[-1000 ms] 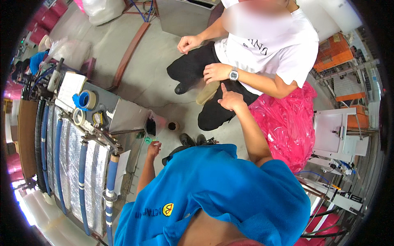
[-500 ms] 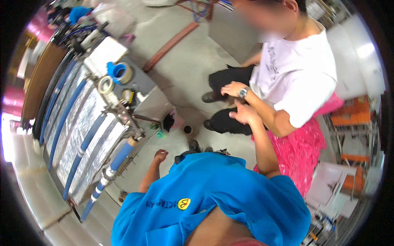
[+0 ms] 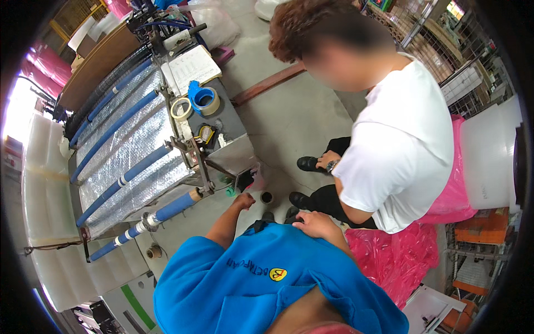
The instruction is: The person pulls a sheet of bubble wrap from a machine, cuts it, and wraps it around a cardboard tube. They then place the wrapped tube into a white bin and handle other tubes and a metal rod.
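Note:
My left hand hangs in front of the machine's near corner with its fingers curled in; whatever they may hold is hidden. It is nearest a small pink-lined bin and a dark-holed tube end by my feet. At the front of my blue shirt, my right hand rests near my waist, fingers stretched out and holding nothing. Past the left hand, a grey machine top carries a roll of blue tape, a beige tape roll, a yellow-black tape measure and a paper sheet.
Silver bubble foil runs under blue rollers on the left. A person in a white shirt sits or crouches at the right, beside crumpled pink plastic. A reddish-brown beam lies on the floor.
My view has shifted. My right hand has drawn back from near the other person to my waist. The other person has turned and leaned forward, and my left hand has moved forward and right.

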### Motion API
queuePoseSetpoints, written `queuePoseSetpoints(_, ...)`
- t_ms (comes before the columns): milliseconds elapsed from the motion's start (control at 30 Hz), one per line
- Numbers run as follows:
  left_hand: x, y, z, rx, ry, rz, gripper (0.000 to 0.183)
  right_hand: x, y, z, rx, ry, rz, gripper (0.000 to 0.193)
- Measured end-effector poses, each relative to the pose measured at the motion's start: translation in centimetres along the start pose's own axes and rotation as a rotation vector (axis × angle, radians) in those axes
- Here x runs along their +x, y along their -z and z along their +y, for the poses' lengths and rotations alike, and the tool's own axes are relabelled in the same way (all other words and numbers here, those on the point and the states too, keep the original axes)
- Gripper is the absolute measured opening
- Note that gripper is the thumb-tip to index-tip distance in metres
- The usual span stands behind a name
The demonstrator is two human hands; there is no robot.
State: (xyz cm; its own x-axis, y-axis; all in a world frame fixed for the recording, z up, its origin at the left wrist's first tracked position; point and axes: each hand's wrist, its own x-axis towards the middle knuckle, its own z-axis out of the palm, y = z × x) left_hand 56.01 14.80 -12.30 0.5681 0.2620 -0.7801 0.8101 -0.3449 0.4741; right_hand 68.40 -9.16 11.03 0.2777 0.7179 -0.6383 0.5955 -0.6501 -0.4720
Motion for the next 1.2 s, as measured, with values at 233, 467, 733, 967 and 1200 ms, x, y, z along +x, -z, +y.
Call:
queuePoseSetpoints(233,3.1,-2.3,7.2,0.159,-0.293,0.195,0.038,-2.4,6.2,5.4,0.095,0.012,0.257,0.047)
queuePoseSetpoints(467,-0.2,-3.1,17.1,0.304,-0.084,0.344,0.033,-2.5,7.0,13.6,0.136,-0.104,0.455,0.047)
queuePoseSetpoints(733,14.3,5.2,15.4,-0.009,-0.214,-0.122,0.027,5.4,11.2,13.3,0.179,-0.082,0.149,0.049)
queuePoseSetpoints(967,26.6,18.5,18.6,0.196,-0.091,0.143,0.034,22.8,23.2,10.2,-0.005,0.131,0.162,0.049)
queuePoseSetpoints(1200,33.1,31.5,24.8,-0.107,-0.118,0.256,0.036,38.2,38.7,9.5,0.507,0.267,0.012,0.039)
